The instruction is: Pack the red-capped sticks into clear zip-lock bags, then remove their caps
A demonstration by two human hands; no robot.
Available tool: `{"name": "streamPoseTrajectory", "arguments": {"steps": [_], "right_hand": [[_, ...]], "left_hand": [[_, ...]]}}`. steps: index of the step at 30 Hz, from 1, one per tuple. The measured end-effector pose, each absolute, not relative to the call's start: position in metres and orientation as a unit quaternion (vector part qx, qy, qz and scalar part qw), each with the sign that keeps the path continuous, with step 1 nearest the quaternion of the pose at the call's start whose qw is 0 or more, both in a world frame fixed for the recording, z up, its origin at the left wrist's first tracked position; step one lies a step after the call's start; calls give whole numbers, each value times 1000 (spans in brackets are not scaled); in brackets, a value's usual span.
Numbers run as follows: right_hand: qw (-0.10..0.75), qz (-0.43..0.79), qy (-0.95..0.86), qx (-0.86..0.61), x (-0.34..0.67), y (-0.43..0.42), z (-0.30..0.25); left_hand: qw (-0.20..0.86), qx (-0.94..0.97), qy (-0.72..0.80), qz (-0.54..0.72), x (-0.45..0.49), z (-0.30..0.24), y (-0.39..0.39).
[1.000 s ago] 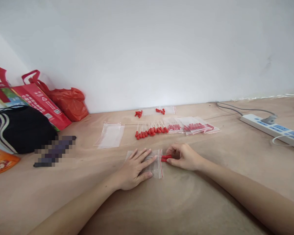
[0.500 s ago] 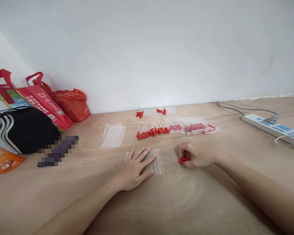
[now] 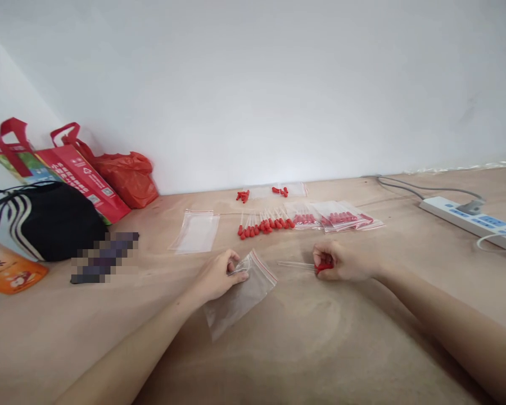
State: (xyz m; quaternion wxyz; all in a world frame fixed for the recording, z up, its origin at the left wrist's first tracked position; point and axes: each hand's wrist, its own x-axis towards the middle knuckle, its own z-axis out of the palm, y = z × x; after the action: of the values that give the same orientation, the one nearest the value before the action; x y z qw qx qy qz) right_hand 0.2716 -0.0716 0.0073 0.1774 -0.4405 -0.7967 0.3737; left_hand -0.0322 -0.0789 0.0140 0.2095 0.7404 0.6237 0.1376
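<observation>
My left hand [image 3: 219, 275] pinches the edge of a clear zip-lock bag [image 3: 253, 287], whose red-striped mouth faces right. The bag is lifted and slants down toward me. To the right, my right hand [image 3: 339, 261] closes around the red rubber bulbs of some droppers [image 3: 295, 265]; their thin clear tubes point left toward the bag, apart from it. Behind the hands lies a row of red-bulbed droppers [image 3: 265, 225]. Filled zip-lock bags [image 3: 341, 218] with red bulbs inside overlap right of that row. Left of it rests a stack of flat zip-lock bags [image 3: 196, 230].
More red bulbs [image 3: 243, 196] and a clear bag [image 3: 297, 189] lie near the wall. A white power strip [image 3: 474, 219] with a grey cable is at right. At left stand a red shopping bag [image 3: 84, 177], a black drawstring bag [image 3: 63, 219], an orange pouch [image 3: 21, 275] and a blurred dark object [image 3: 105, 259].
My left hand has gone from lying flat on the bag to pinching and lifting it. The droppers in my right hand have drawn slightly right, away from the bag's mouth.
</observation>
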Motion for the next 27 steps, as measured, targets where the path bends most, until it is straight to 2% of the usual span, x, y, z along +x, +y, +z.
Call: {"name": "streamPoseTrajectory", "arguments": {"steps": [2,5,8,10,13,16,19,22,27], "right_hand": [[215,416,-760,-451,278,-67,9],[316,464,-701,-440,280,-57,10],[440,433,-656,-434,268,-43,11],[507,388,-633,-437,251,-32,10],[534,285,-669,-431,219,-16,7],[490,113,-744,-440,184,-1,5],[335,-51,-814,-471,153,11,3],[282,-82,-836,-463,134,16,-2],[253,-108,-854,-441,125,13,-10]], "left_hand": [[242,732,622,136,-42,16,-73],[226,692,649,221,-71,23,-54],[88,587,739,319,-108,30,-27],[-15,539,778,322,-125,32,-13],[-148,543,779,278,-134,27,0],[-133,644,725,203,-131,13,6],[-54,706,692,144,-131,0,12],[-30,726,677,121,-136,-6,16],[-15,762,638,107,-142,-7,20]]}}
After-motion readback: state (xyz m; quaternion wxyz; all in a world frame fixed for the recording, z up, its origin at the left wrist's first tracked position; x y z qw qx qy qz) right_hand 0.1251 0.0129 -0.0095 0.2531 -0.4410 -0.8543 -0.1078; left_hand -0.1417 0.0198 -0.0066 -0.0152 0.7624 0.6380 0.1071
